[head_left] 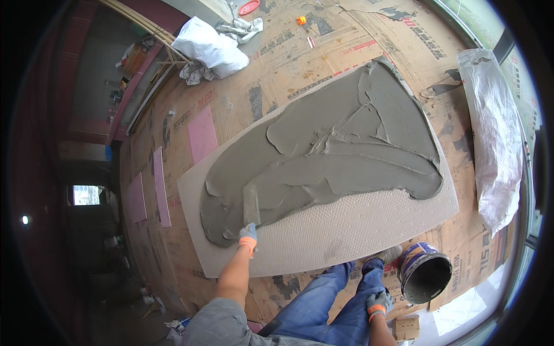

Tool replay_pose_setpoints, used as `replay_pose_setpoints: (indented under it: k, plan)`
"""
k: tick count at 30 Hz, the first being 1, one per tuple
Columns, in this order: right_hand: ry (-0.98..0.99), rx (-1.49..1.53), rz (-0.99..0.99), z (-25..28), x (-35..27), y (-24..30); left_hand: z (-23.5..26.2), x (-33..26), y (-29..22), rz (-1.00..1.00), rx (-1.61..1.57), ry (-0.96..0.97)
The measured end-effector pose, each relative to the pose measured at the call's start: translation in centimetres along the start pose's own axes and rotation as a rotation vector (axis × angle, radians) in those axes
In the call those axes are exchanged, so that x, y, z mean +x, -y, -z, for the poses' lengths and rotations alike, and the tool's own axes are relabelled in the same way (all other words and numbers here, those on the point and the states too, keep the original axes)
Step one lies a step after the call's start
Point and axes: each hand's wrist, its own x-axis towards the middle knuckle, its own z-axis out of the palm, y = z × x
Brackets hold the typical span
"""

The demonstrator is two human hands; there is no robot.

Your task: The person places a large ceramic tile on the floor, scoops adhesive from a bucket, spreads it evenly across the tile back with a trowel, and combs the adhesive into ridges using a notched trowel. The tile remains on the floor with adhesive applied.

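My left hand (pixel 248 237), in a grey and orange work glove, is closed on the handle of a flat rectangular trowel (pixel 251 206). The blade lies against wet grey mortar (pixel 352 155) near its left end. That mortar covers much of a large pale tile slab (pixel 346 230) with a textured, dimpled face, leaving a strip bare along the near side. Ridges and overlapping sweeps mark the mortar's surface. My right hand (pixel 379 303), gloved alike, rests on my right knee with its fingers draped over the jeans and no tool visible in it.
A bucket (pixel 426 274) with grey residue inside stands by my right foot, near a small cardboard box (pixel 407 327). Printed cardboard (pixel 277 57) covers the floor. Pink boards (pixel 202 134) lie left, white sacks (pixel 210 49) far left, and a long plastic-wrapped bundle (pixel 490 138) along the right.
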Motion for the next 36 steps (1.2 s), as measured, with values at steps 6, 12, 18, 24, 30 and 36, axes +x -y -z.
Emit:
replay_pose_setpoints:
  k: [6, 12, 18, 24, 30, 36]
  plan:
    - [0.067, -0.021, -0.022, -2.3, 1.0, -2.8, -2.0, -1.3, 12.7, 0.599, -0.841, 0.188]
    - [0.149, -0.137, -0.065, -1.7, 1.5, -2.3, -8.1, -9.6, -1.5, 0.226, -0.662, 0.388]
    - [0.144, -0.065, -0.079, -2.6, 1.6, -4.3, -15.0, -18.9, -14.6, -0.081, -0.474, 0.501]
    - [0.237, -0.029, -0.105, -2.2, 1.7, -6.3, -26.6, -26.4, -24.3, -0.471, -0.186, 0.466]
    - [0.281, 0.047, -0.146, -2.2, 1.8, -8.0, -29.5, -32.9, -31.1, -0.948, 0.127, 0.392]
    - [0.303, 0.154, -0.177, -2.5, 1.8, -10.2, -22.4, -35.0, -29.7, -1.022, 0.781, 0.242]
